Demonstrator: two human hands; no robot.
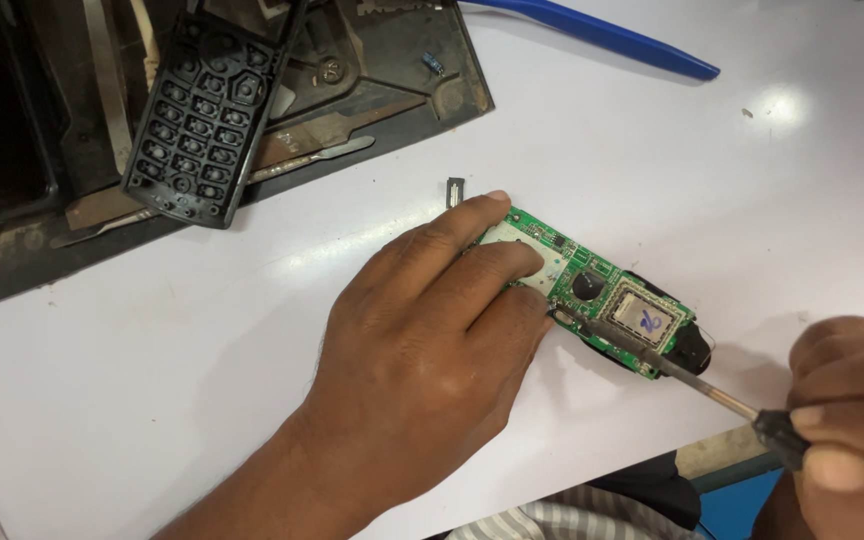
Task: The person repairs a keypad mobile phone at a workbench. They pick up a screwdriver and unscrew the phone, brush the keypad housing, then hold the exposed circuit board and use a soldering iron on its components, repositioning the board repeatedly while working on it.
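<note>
1. The left hand (432, 340) lies flat in the middle of the frame, palm down, its fingers stretched out side by side and pressing on the left end of a small green printed circuit board (592, 290). Its grip pinches nothing; it only bears down on the board.
2. The green board lies slantwise on the white table (652, 160), just right of centre, running from upper left to lower right. It carries a round black part, a square metal shield with a pale sticker, and a dark part at its lower right end.
3. The right hand (847, 420) sits at the lower right edge of the frame, fingers curled tight around the dark handle of a soldering iron (672, 370). The grip is pressed together around the handle.
4. The iron's thin metal shaft slants up and left across the board, and its tip meets the board's lower edge just beside the left hand's fingertips.
5. A tiny dark rectangular part (455, 190) stands on the table just above the left forefinger.
6. In the upper left of the frame a worn dark tray (452, 90) holds a black plastic keypad frame with rows of openings (202, 110), with a slim metal blade tool (312, 160) beside it.
7. A blue plastic handle (602, 35) lies on the table at the upper edge, right of the tray.
8. Striped cloth (542, 520) shows at the bottom edge, below the table.
</note>
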